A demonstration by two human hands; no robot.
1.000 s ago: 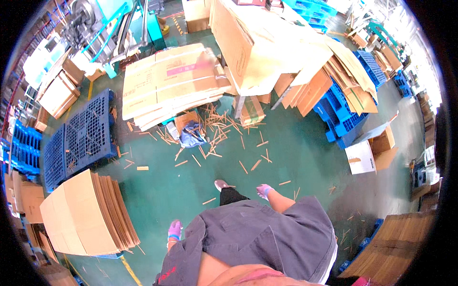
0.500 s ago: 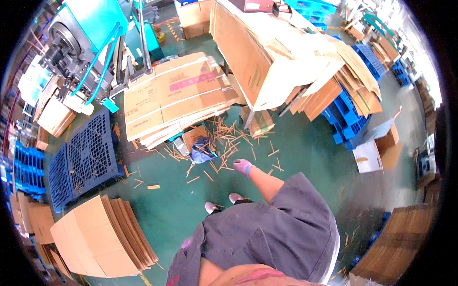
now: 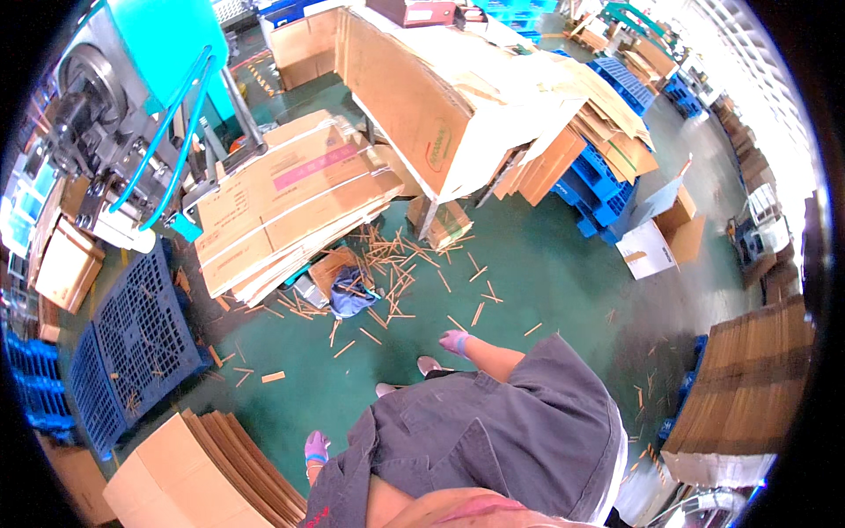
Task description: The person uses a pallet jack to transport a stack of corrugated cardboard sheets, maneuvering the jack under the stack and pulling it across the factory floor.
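Note:
My left hand, in a purple glove, hangs by my left side, close to a stack of folded cardboard. Its fingers look loosely extended, with nothing seen in them. My right hand, gloved the same way, is out in front of my body over the green floor. Its fingers are small in view but look loose, and no object shows in them. Ahead of it lie scattered thin cardboard strips and a blue bag. Neither hand touches anything that I can see.
Strapped flat cartons are stacked ahead, beside a teal machine. A cardboard-covered table stands beyond the strips. A blue plastic pallet lies at left. Cardboard on blue pallets and a tall cardboard stack are at right.
My view has turned and shifted, so the cartons and table sit further left. My left hand has come into fuller view beside my body. My right hand stays in front, holding nothing visible.

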